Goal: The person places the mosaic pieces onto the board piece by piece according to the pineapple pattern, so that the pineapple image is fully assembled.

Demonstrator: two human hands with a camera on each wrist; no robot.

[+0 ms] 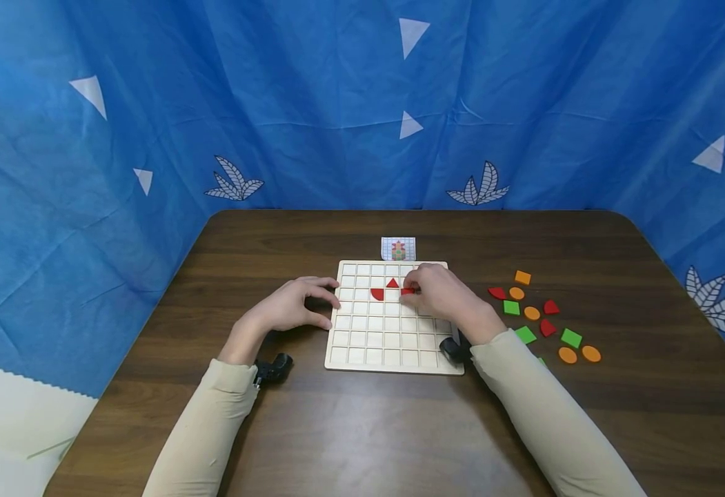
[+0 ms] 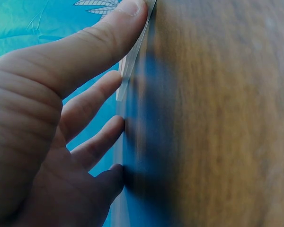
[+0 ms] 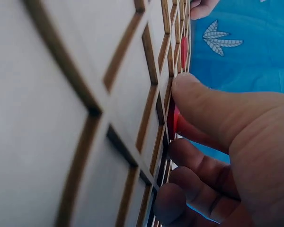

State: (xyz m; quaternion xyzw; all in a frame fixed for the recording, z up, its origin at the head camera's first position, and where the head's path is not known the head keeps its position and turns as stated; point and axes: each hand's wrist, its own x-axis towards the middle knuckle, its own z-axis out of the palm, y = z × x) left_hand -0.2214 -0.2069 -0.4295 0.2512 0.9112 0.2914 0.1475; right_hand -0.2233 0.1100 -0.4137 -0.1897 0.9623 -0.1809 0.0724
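A pale wooden grid board lies on the table, with a red triangle and a red quarter-circle piece in its cells. My right hand is over the board's upper right part. Its thumb and index finger pinch a red piece, mostly covered by the fingers, right at a cell of the grid. At the board's left edge, my left hand touches the rim with spread fingertips and thumb.
Behind the board lies a small card printed with a coloured grid pattern. Loose pieces are scattered to the right: orange ovals, an orange rectangle, green squares and red quarter-circles. A blue curtain hangs behind the table.
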